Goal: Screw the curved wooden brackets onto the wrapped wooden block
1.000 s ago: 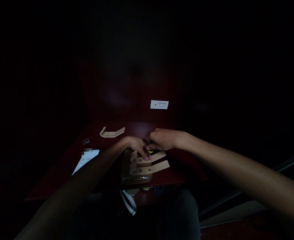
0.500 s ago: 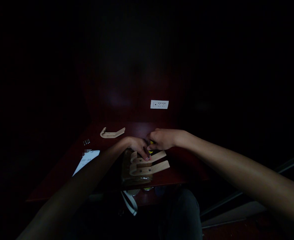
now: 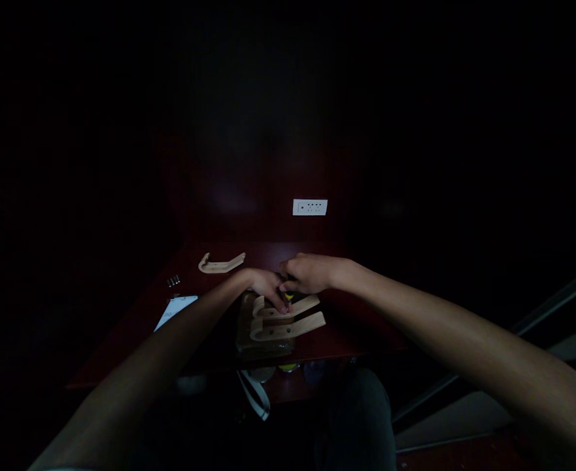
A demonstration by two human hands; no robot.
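Note:
Two pale wooden hooks lie side by side on a brown, tape-wrapped block: a near hook (image 3: 280,331) with two dark screw heads, and a far hook (image 3: 305,305). My right hand (image 3: 311,273) is closed around a screwdriver (image 3: 289,297), whose yellow handle shows below the fingers and whose tip points down at the far hook. Fingers of my left hand (image 3: 269,285) press on that far hook, closed in around the screwdriver's tip. Whether they also pinch a screw there is hidden. The block (image 3: 243,340) rests near the table's front edge.
Another wooden hook (image 3: 221,266) lies farther back on the dark red table (image 3: 135,307). Several small screws (image 3: 174,280) and a lit phone (image 3: 176,309) are at the left. A white socket plate (image 3: 310,207) is on the wall. Below the edge hangs a pale strap (image 3: 255,396).
My right hand has shifted slightly left and turned, so less of the yellow handle shows. The left hand keeps its place on the far hook. The whole view has shifted a little.

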